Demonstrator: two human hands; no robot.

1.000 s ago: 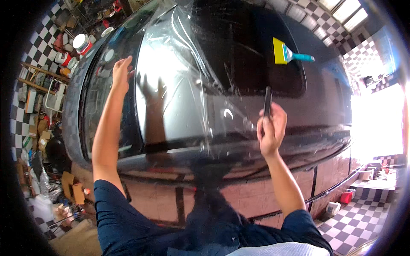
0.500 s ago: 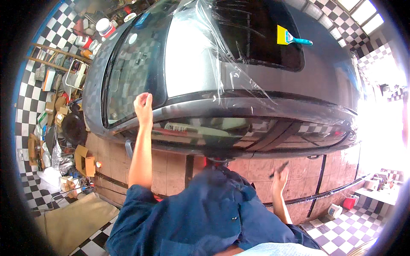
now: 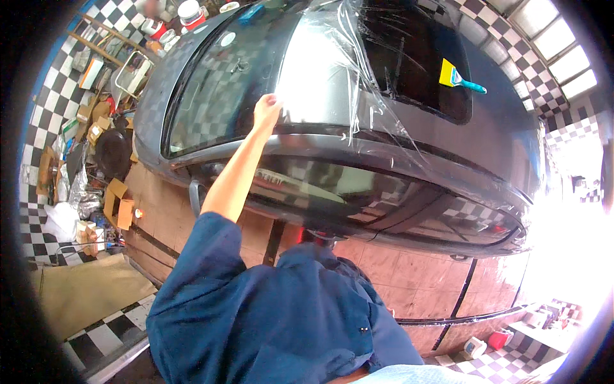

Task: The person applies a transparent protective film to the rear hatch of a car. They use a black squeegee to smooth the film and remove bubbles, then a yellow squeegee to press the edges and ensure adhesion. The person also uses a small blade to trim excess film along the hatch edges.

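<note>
My left hand reaches over the dark grey car, at the corner between windscreen and roof. Its fingers are bent together; anything small between them cannot be made out. Beside the fingertips lies the bright, shiny front strip of the roof. Clear plastic film hangs wrinkled from the dark roof panel toward the side edge. A squeegee with a yellow blade and teal handle rests on the dark roof panel. My right hand is out of sight behind my body and blue sleeve.
The windscreen and side window are near my left arm. A side mirror juts out below. Boxes, buckets and clutter line the left. A tan mat covers checkered floor. A red container stands at lower right.
My left hand has moved right and farther over the car, from the windscreen corner to the roof's front edge. My right hand, holding a small dark tool earlier, has dropped from sight.
</note>
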